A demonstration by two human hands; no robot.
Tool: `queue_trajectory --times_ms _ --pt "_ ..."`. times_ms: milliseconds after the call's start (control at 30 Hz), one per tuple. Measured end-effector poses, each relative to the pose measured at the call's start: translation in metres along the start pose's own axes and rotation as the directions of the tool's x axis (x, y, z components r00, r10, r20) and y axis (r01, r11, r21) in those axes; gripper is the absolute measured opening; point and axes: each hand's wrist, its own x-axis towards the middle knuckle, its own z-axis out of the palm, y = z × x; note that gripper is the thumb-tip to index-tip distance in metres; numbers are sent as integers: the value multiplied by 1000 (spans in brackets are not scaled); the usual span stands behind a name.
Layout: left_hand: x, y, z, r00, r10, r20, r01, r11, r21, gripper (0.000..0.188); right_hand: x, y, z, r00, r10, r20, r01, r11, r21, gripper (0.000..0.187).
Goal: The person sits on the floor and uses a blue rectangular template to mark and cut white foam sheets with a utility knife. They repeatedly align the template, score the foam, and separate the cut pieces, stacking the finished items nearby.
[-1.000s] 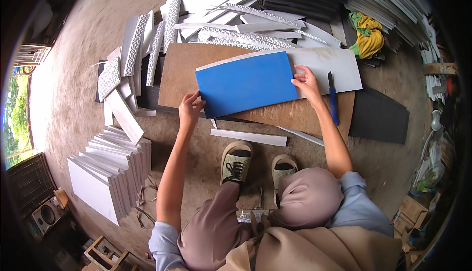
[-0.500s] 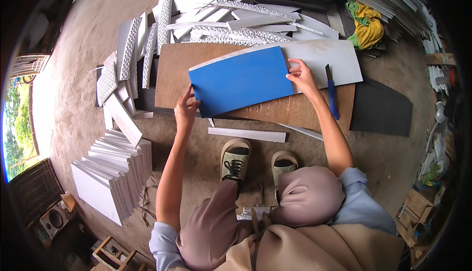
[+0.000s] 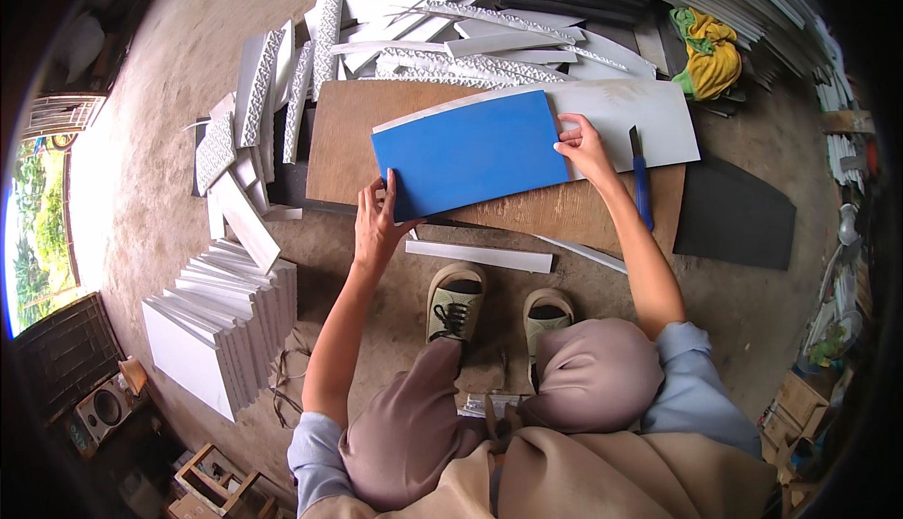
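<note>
On the wooden board [image 3: 564, 213], both hands' spread fingers [image 3: 384, 201] hold a blue rectangular sheet [image 3: 470, 152].

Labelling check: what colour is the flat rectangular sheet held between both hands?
Solid blue; the flat rectangular sheet shows best in the head view.

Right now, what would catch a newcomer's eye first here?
A bright blue rectangular sheet lies mid-frame on a brown wooden board, with the left hand at its near corner and the right hand at its far end. A stack of white panels stands lower left.
</note>
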Motion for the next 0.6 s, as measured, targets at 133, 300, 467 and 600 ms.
queue_trajectory --times_ms 133,300,467,600 --pt "-2 0 7 1000 10 -27 -12 999 -40 94 2 5 -3 1000 -6 4 6 1000 -13 48" --pt "6 17 -2 999 45 8 -45 991 123 95 4 6 -3 1000 0 -14 -1 998 -61 48" --pt "45 50 18 978 187 90 -196 976 93 96 3 0 -3 1000 26 -11 -26 998 -52 48" --pt "106 104 44 887 457 73 -460 887 32 76 1 -5 0 1000 11 15 -11 1000 -17 48"
